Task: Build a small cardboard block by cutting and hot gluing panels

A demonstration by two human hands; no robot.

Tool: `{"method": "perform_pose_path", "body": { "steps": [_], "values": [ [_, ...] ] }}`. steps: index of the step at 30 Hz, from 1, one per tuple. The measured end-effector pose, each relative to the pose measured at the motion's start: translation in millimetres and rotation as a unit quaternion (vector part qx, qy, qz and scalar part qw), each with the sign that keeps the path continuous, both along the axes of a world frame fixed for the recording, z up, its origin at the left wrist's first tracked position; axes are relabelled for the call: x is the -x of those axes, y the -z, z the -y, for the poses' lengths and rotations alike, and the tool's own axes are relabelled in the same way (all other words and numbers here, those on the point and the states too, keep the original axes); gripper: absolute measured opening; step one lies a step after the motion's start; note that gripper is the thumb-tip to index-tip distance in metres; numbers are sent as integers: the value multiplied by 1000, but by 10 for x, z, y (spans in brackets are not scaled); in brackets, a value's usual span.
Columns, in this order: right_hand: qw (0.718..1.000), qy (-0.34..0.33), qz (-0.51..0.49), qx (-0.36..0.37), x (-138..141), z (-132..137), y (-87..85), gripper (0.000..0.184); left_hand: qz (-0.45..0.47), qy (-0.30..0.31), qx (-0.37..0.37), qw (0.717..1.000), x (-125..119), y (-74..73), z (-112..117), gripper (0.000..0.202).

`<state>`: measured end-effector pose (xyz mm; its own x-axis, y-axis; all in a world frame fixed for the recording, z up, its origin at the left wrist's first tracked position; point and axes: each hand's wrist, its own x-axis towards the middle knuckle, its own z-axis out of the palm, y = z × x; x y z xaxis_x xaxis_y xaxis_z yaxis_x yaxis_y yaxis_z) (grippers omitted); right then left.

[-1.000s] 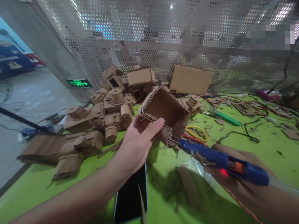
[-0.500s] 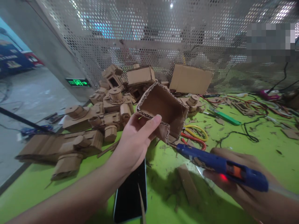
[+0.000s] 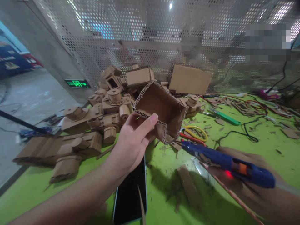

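An open-sided cardboard box (image 3: 161, 103) with a notched lower edge is held up over the table, tilted so its hollow inside faces me. My left hand (image 3: 138, 134) grips its near wall, thumb on the edge and fingers underneath. A blue glue gun (image 3: 225, 164), with a red light glowing on its side, is in my right hand (image 3: 248, 175). Its nozzle points left, close to the box's lower right edge; I cannot tell whether it touches. Under my left wrist lies a dark-screened phone (image 3: 131, 193), with a thin cardboard strip (image 3: 142, 203) over it.
Several cardboard camera models (image 3: 114, 98) crowd the green table's (image 3: 164, 200) left and back. Yellow-handled and red-handled tools (image 3: 197, 134), a green cutter (image 3: 226, 117), cables (image 3: 248, 136) and scraps lie at right. A perforated metal panel (image 3: 145, 34) stands behind.
The glue gun has shifted right and slightly down, its nozzle drawing away from the box's corner. The box has moved slightly left in view, still in my left hand.
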<state>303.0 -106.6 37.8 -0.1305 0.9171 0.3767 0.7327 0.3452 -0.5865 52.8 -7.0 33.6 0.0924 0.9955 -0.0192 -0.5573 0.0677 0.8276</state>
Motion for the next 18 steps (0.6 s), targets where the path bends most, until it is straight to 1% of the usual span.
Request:
{"method": "perform_pose_path", "body": {
  "steps": [2, 3, 8, 11, 13, 16, 18],
  "values": [
    [999, -41, 2, 13, -12, -18, -33, 30, 1, 3, 0, 1000, 2, -1, 5, 29],
    [999, -49, 5, 15, -21, -27, -47, 29, 1, 5, 0, 1000, 3, -1, 8, 30],
    [998, -54, 24, -18, -64, -35, -53, 27, 7, 12, -4, 1000, 7, -16, 13, 29],
    [996, -33, 51, -58, -72, -22, -40, 26, 5, 8, 6, 1000, 11, -26, 10, 31],
    [995, -20, 64, -75, -68, -18, -41, 28, 1, 5, 10, 1000, 17, -26, 7, 32],
    [997, -22, 48, -59, -57, -27, -53, 38, 1, 5, 6, 1000, 25, -17, 0, 31],
    [998, 2, 44, -55, -55, -35, -63, 45, 5, 8, 7, 1000, 25, -12, -4, 30]
  ]
}}
